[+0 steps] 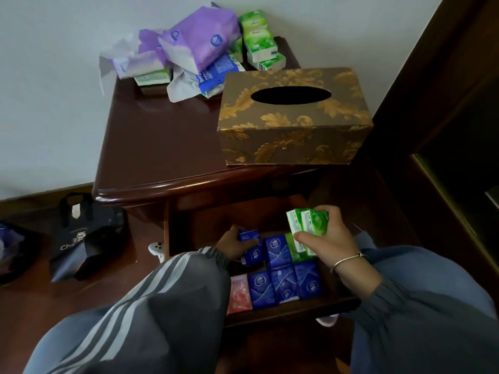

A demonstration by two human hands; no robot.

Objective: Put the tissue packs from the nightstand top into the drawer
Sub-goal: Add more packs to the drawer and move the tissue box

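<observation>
A black tote bag (89, 236) sits near a white game controller (157, 250).

Dark nightstand top (162, 136): gold tissue box (294, 117) front right; tissue packs (202, 39) heaped at back.

Part of left hand (229, 242) behind its sleeve (189, 279), drawer (297, 307) rear lost in shadow — dark bag (13, 252) cut by frame edge

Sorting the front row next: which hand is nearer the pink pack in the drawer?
Left. The left hand, gripping a blue pack, is just beyond the pink pack in the drawer; the right hand, holding green packs, is farther off to its right.
</observation>
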